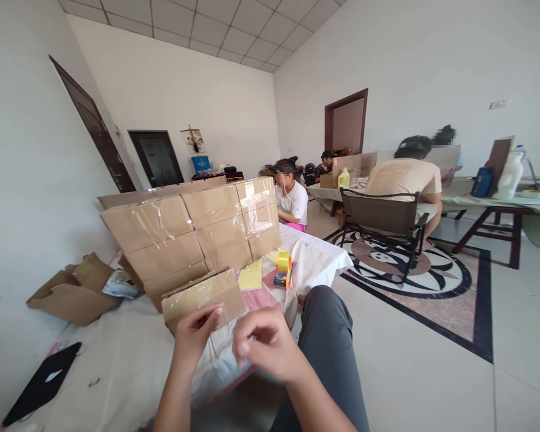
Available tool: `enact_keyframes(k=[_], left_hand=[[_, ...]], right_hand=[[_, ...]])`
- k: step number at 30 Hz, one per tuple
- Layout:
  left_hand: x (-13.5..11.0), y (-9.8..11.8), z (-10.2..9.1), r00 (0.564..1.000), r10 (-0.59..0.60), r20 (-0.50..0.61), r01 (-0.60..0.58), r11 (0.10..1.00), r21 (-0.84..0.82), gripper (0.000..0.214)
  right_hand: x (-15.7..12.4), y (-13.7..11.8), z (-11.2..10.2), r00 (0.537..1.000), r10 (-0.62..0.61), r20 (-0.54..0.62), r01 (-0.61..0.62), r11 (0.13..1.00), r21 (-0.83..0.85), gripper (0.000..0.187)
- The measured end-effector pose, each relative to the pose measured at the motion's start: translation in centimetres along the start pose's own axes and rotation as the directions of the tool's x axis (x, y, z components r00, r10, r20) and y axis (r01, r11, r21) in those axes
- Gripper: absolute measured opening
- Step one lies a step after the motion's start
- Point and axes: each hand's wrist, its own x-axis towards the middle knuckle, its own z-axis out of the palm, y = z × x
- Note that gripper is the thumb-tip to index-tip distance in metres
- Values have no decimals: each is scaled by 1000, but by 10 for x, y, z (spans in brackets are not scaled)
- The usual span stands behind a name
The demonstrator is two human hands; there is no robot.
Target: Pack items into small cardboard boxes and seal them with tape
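Observation:
My left hand [198, 333] is in front of a small taped cardboard box [207, 294], with its thumb and index finger pinched together. Whatever sits in that pinch is too small to make out. Beside it on the right, my right hand [265, 342] is curled with the fingers bent in, slightly blurred. Its grip hides anything it may hold. An orange tape dispenser [288, 270] with a yellow roll lies on the table beyond, near a yellow patterned sheet [251, 276].
Stacked cardboard boxes [220, 231] wall off the cloth-covered table [130, 354]. An open carton [78, 288] stands at left, a black flat item [42, 384] nearer. A person in white [297, 198] sits beyond the stack. Another sits on a chair [382, 216] at right.

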Motion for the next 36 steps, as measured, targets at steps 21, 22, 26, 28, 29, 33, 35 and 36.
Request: enact_keyframes(k=[21,22,26,28,29,33,35,36], left_hand=[[-3,0,7,966,-228,121,232,972,-24,103],[0,-4,4,977,-207,46,205,978,36,98],[23,-14,-15,958,59,-279,38,944,329,58],[39,-18,-22,937,264,-229,-76,793,604,51],[46,-20,-24,943,304,-137,-121,695,708,52],[63,-35,-25,961,139,239,-277,474,836,67],[63,-43,-24,958,87,275,-283,465,839,84],[62,-46,-24,961,78,266,-270,477,836,94]], right_hand=[[21,50,-5,962,-171,-211,82,924,-373,37],[23,49,-9,951,-180,-251,89,938,-334,34],[41,37,-32,932,-88,-352,54,993,-107,29],[57,29,-44,961,5,-277,-10,1000,-16,35],[67,28,-49,973,48,-224,-47,999,13,38],[113,45,-53,984,176,-25,-174,983,52,46],[139,69,-47,970,235,65,-238,970,48,48],[151,83,-43,958,270,101,-275,961,34,47]])
